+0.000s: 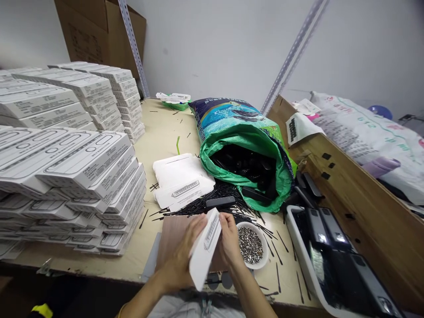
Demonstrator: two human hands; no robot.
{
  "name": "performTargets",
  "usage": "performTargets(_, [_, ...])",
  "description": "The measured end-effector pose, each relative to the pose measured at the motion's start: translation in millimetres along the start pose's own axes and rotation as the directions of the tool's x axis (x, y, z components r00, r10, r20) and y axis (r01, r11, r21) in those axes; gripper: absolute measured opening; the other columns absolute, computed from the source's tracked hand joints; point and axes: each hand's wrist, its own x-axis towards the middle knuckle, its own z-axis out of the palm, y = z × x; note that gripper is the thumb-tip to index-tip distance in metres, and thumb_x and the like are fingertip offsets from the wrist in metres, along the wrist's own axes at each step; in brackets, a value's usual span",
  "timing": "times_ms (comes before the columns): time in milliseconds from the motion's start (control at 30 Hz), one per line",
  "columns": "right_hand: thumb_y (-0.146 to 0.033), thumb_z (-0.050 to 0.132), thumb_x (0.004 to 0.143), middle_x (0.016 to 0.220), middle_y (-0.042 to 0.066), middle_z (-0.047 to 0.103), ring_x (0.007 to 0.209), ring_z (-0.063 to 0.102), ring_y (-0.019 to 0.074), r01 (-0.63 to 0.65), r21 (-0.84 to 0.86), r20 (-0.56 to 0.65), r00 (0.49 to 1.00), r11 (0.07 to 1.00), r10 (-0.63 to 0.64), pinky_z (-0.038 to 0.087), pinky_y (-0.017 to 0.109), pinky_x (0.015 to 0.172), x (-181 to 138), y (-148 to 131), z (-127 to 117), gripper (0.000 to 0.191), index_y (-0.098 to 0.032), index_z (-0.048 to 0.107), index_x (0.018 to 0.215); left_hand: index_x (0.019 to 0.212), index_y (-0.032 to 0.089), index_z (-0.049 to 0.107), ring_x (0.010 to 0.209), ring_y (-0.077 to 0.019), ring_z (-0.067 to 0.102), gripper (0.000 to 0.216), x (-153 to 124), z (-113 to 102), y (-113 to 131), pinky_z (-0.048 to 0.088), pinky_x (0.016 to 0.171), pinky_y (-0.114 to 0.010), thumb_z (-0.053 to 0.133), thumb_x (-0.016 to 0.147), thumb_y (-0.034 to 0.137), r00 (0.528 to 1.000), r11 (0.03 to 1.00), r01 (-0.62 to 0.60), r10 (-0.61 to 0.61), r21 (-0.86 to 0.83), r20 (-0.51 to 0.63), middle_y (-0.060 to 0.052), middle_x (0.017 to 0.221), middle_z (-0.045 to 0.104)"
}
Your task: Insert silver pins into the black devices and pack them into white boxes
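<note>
Head view, from the left: tall stacks of flat white printed cardboard boxes point(76, 176) fill the near-left of the pale wooden worktable point(162, 132). Next, the left hand point(185, 256) is closed around the near edge of a white folded cardboard carton with a grey printed outline point(205, 249), thumb and fingers pinching its lower left side. The carton stands tilted on edge above a brown board, between both hands. The right hand point(230, 240) curls against its upper right edge, fingers bent onto the face. Thin card like this looks light and stiff along the folds but easily creased, so gripping at the edges and corners, as both hands do, seems the safe hold. Behind lie loose flat white carton blanks point(182, 179) on scattered black sticks. Just right of the right hand sits a small white bowl of shiny metal screws point(251, 245), then a green-lined woven sack of black parts point(247, 154), and a white tray of black devices point(331, 256).
</note>
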Motion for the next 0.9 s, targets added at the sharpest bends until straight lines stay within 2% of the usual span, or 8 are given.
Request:
performTargets(100, [-0.041,0.044,0.091,0.079,0.004,0.057,0.075,0.054,0.0175,0.206,-0.386,0.214,0.968,0.899,-0.130,0.047,0.030,0.069,10,-8,6,0.025,-0.018,0.052,0.085,0.129,0.021,0.036,0.134,-0.0299,0.034,0.061,0,-2,7,0.032,0.109,-0.047,0.067,0.076,0.026,0.977,0.972,-0.112,0.146,0.207,-0.157,-0.017,0.138,0.040])
performTargets(233, [-0.008,0.048,0.082,0.122,0.011,0.056,0.119,0.046,0.0245,0.625,-0.740,0.546,0.774,0.247,-0.322,0.033,0.043,0.105,52,-23,6,0.036,-0.018,0.058,0.115,0.124,0.012,0.039,0.110,-0.0298,0.056,0.062,14,-18,7,0.045,0.094,-0.046,0.060,0.076,0.045,0.828,0.862,0.481,-0.387,0.159,-0.405,-0.018,0.115,0.056])
performTargets(300, [0.000,0.055,0.074,0.110,0.009,0.062,0.111,0.052,0.0237,0.655,-0.746,0.615,0.746,0.119,-0.257,0.029,0.045,0.108,79,-29,1,0.040,-0.020,0.061,0.109,0.129,0.010,0.036,0.117,-0.0320,0.052,0.070,20,-25,3,0.042,0.096,-0.047,0.057,0.075,0.048,0.762,0.763,0.619,-0.524,0.187,-0.380,-0.020,0.124,0.053])
performTargets(433, [-0.009,0.057,0.079,0.107,0.013,0.061,0.103,0.055,0.0251,0.561,-0.813,0.477,0.796,0.155,-0.373,0.041,0.042,0.095,107,-53,-14,0.032,-0.014,0.056,0.110,0.133,0.011,0.038,0.120,-0.0315,0.049,0.067,25,-26,-4,0.042,0.097,-0.044,0.055,0.077,0.045,0.779,0.724,0.628,-0.585,0.287,-0.227,-0.018,0.132,0.049])
performTargets(567, [-0.038,0.053,0.089,0.112,0.012,0.056,0.099,0.057,0.0205,0.506,-0.623,0.135,0.821,0.597,-0.555,0.046,0.036,0.087,85,-83,-15,0.045,-0.016,0.039,0.125,0.134,0.011,0.040,0.119,-0.0291,0.050,0.065,33,-18,-3,0.041,0.097,-0.042,0.055,0.077,0.039,0.823,0.761,0.565,-0.544,0.319,-0.162,-0.016,0.130,0.050])
performTargets(667, [-0.043,0.062,0.082,0.101,0.007,0.058,0.088,0.059,0.0174,0.482,-0.373,0.168,0.875,0.793,-0.453,0.048,0.029,0.077,60,-89,-4,0.044,-0.020,0.044,0.115,0.137,0.011,0.039,0.120,-0.0269,0.049,0.067,42,-12,2,0.040,0.100,-0.041,0.054,0.076,0.034,0.878,0.817,0.478,-0.438,0.322,-0.192,-0.014,0.133,0.049])
performTargets(800, [-0.042,0.043,0.093,0.091,0.005,0.061,0.085,0.058,0.0159,0.480,-0.555,0.427,0.865,0.679,-0.262,0.045,0.026,0.076,63,-75,-4,0.028,-0.017,0.056,0.097,0.134,0.009,0.043,0.119,-0.0247,0.052,0.067,46,-12,2,0.041,0.101,-0.038,0.055,0.072,0.029,0.919,0.867,0.379,-0.313,0.323,-0.240,-0.014,0.130,0.052])
performTargets(900, [-0.031,0.042,0.094,0.086,0.005,0.062,0.084,0.057,0.0165,0.418,-0.786,0.401,0.905,0.456,-0.140,0.042,0.027,0.076,84,-57,-18,0.024,-0.015,0.058,0.086,0.134,0.007,0.043,0.120,-0.0239,0.052,0.068,41,-14,-2,0.040,0.104,-0.037,0.058,0.074,0.035,0.908,0.885,0.369,-0.278,0.285,-0.314,-0.015,0.130,0.053])
